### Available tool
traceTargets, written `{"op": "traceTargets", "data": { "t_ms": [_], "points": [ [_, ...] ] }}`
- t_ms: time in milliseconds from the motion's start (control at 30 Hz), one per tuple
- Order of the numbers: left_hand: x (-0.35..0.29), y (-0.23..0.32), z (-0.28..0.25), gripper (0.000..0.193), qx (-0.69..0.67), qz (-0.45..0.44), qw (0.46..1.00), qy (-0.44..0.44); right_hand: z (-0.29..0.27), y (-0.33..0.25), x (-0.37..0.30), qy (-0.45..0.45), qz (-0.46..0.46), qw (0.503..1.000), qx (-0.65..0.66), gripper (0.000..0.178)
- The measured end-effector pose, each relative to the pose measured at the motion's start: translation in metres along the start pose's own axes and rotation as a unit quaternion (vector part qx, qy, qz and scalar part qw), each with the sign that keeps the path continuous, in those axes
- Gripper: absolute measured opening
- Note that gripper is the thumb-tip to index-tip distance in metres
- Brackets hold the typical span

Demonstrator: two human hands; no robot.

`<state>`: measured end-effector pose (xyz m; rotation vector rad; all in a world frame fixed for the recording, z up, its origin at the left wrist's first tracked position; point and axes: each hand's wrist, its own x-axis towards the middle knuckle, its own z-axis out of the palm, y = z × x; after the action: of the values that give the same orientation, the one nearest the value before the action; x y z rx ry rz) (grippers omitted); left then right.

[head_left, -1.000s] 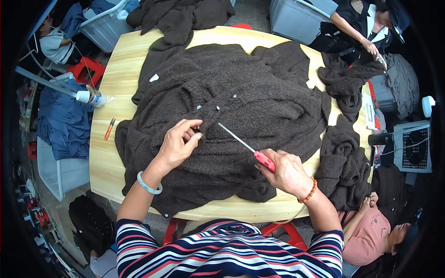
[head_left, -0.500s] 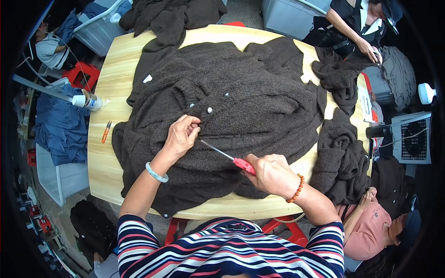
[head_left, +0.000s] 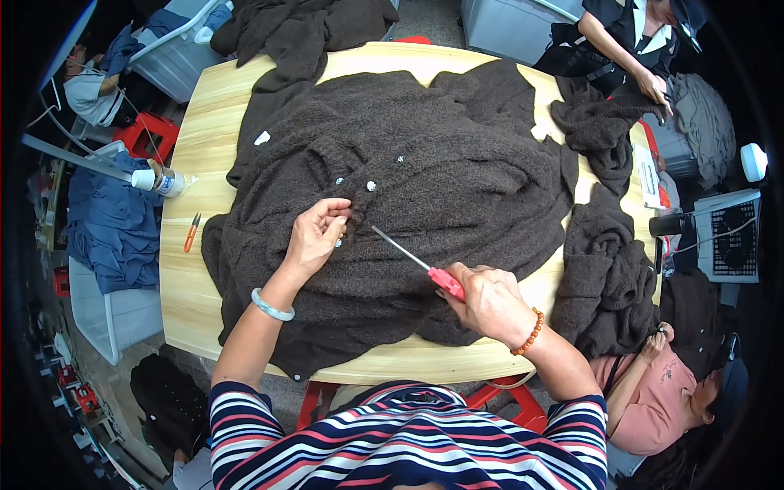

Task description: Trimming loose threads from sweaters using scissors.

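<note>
A dark brown knitted garment (head_left: 441, 188) lies bunched across the table. My left hand (head_left: 314, 237) is closed at its middle, thumb and fingertips pinching a bit of the knit. A shiny white button (head_left: 338, 243) shows just by the thumb; another button (head_left: 371, 186) sits a little farther off. In my right hand (head_left: 490, 302) is a red-handled tool (head_left: 445, 282) with a long, thin, pointed metal shaft; its exact kind is unclear. The tip points toward my left fingers and stands slightly apart from them, over the knit.
Orange-handled thread snips (head_left: 193, 232) lie on the pale wooden table (head_left: 184, 302) at left, near a white-capped bottle (head_left: 159, 181). More brown knitwear (head_left: 603, 278) covers the right side. A co-worker's hand (head_left: 652, 86) handles knit at far right; a person in pink (head_left: 653, 408) sits near right.
My right hand has drawn back slightly to the right, taking the tool's tip away from my left fingers. Beside my left thumb, a white button has come into sight.
</note>
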<state>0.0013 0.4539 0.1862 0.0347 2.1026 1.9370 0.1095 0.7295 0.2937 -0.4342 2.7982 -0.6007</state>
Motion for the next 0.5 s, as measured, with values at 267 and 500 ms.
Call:
{"op": "traceTargets", "data": {
  "t_ms": [267, 500],
  "points": [
    [0.009, 0.005, 0.033, 0.02, 0.379, 0.276, 0.882, 0.045, 0.006, -0.004, -0.002, 0.018, 0.006, 1.0, 0.002, 0.019],
    [0.013, -0.004, 0.016, 0.009, 0.204, 0.14, 0.969, -0.027, 0.002, -0.011, -0.008, -0.036, 0.039, 0.998, -0.018, 0.021]
  ]
}}
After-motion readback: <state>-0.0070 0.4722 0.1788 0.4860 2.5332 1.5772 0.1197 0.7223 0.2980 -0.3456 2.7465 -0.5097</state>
